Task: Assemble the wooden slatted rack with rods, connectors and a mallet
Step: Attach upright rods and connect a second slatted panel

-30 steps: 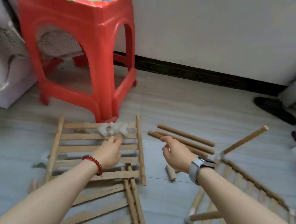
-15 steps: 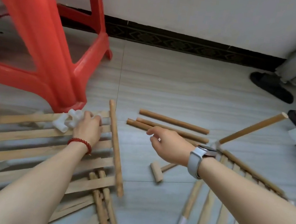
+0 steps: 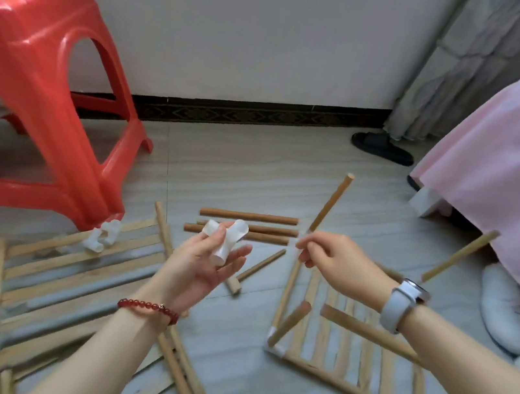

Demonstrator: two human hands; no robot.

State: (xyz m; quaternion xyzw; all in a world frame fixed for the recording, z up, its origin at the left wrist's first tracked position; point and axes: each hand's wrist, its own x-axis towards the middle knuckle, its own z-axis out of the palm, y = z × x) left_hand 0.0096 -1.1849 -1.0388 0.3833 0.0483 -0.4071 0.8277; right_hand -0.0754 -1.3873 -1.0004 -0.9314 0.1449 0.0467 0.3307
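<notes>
Just right of the red stool (image 3: 41, 87), above the flat slatted panel (image 3: 69, 272) on the floor, the left hand (image 3: 203, 266) holds a white connector (image 3: 226, 239) in curled fingers. Farther right, the right hand (image 3: 336, 263) pinches the far corner of the half-built rack (image 3: 344, 343) at an upright rod (image 3: 330, 204). Three loose rods (image 3: 247, 225) and the mallet (image 3: 253, 272) lie between the hands, with bare floor beyond toward the wall.

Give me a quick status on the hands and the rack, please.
Left hand holds a white connector. Right hand pinches the rack corner by an upright rod. Nothing blocking.
</notes>
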